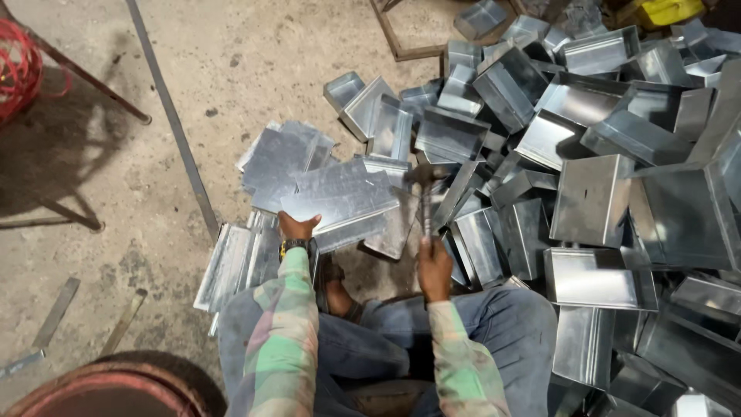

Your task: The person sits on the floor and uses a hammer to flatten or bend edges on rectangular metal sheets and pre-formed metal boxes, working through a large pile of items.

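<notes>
Two hands busy | left hand grips metal sheet | right hand clenches hammer

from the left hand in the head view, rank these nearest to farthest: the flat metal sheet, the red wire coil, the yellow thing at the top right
1. Flat metal sheet: the left hand grips its near edge, just ahead of the knees.
2. Red wire coil: far off to the left, at the picture's edge.
3. Yellow thing: farthest, at the top right behind the pile of metal trays.
</notes>
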